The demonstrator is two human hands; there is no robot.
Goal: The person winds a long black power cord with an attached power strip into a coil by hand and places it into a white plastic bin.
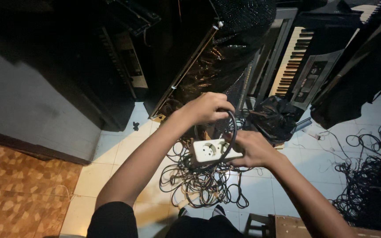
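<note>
White plastic power strip (211, 150) lies crosswise between the hands — right hand (254, 149) clasps its right end, left hand (207, 108) just above, closed around its black cable (233, 128).

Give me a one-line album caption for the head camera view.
Right hand holds a white power strip while left hand grips its black cord above tangled cables, keyboards behind.

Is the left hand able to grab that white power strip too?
Probably yes. The left hand grips the black cable just above the power strip, which the right hand holds. Nothing lies between them, but it would have to release the cable first.
</note>
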